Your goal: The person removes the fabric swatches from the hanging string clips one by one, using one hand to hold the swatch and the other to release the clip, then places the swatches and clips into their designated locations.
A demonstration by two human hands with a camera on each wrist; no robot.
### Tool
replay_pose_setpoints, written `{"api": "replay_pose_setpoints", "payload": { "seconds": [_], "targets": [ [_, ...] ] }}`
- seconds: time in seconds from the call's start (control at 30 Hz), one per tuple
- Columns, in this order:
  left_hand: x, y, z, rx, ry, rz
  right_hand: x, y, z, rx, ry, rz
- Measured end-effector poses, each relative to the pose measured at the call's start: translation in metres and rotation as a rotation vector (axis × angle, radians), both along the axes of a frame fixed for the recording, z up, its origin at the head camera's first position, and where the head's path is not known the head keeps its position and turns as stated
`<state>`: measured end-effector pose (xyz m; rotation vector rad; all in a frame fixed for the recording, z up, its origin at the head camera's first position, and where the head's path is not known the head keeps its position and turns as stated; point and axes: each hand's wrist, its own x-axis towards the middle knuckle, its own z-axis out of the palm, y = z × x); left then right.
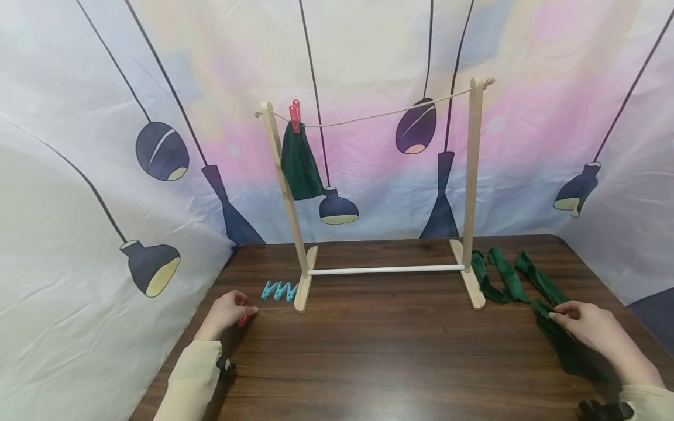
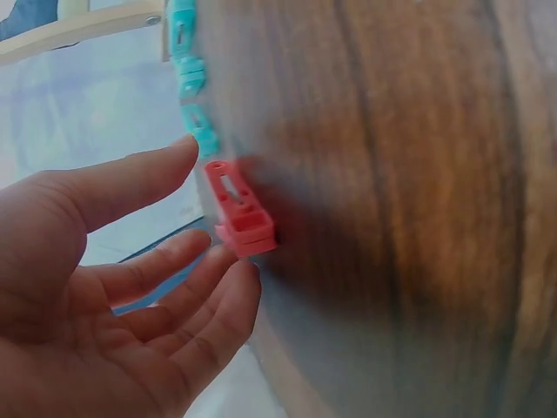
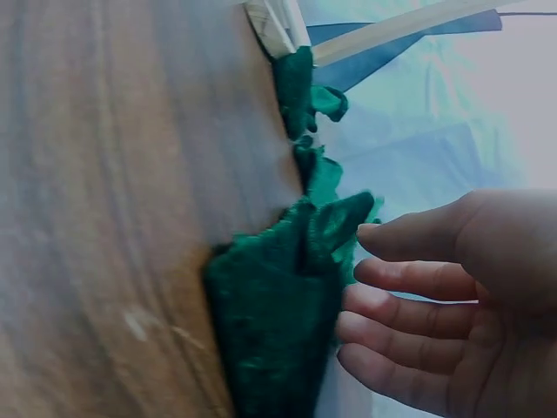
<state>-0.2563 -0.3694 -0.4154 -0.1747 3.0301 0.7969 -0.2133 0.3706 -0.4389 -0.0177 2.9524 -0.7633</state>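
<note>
My left hand (image 1: 223, 314) is low over the table's left side, its thumb and fingers spread around a red clothespin (image 2: 239, 209) lying on the wood. A gap shows between thumb and fingers in the left wrist view. On the right, my right hand (image 1: 595, 328) reaches over the nearest dark green cloth (image 3: 277, 322), fingertips right at its edge, thumb apart from the fingers. Another green cloth (image 1: 302, 169) hangs at the left end of the rope (image 1: 368, 119), pinned by a red clothespin (image 1: 295, 117).
A wooden rack (image 1: 474, 175) with a white crossbar (image 1: 384, 270) carries the rope. Several turquoise clothespins (image 1: 279, 291) stand in a row by its left foot. More green cloths (image 1: 508, 275) lie beside the right foot. A patterned curtain (image 1: 363, 52) backs the brown table (image 1: 379, 345).
</note>
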Motion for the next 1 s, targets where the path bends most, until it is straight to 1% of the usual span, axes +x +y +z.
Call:
{"api": "replay_pose_setpoints", "payload": {
  "seconds": [0.13,0.27,0.4,0.57,0.77,1.0],
  "targets": [
    [0.001,-0.003,0.006,-0.001,0.017,-0.004,0.001,0.002,0.007,0.0,0.023,0.004],
    [0.004,-0.003,0.014,0.009,0.047,-0.009,0.001,0.001,0.013,0.009,0.08,-0.007],
    [0.007,0.001,0.024,0.022,0.074,-0.016,0.0,0.0,0.018,0.014,0.114,-0.015],
    [0.011,0.01,0.032,0.049,0.1,-0.02,-0.003,-0.006,0.026,-0.013,0.133,0.017],
    [0.013,0.02,0.036,0.092,0.149,-0.043,-0.007,-0.024,0.032,-0.037,0.155,0.029],
    [0.011,0.031,0.037,0.163,0.208,-0.039,-0.011,-0.05,0.039,-0.09,0.186,0.05]
  ]
}}
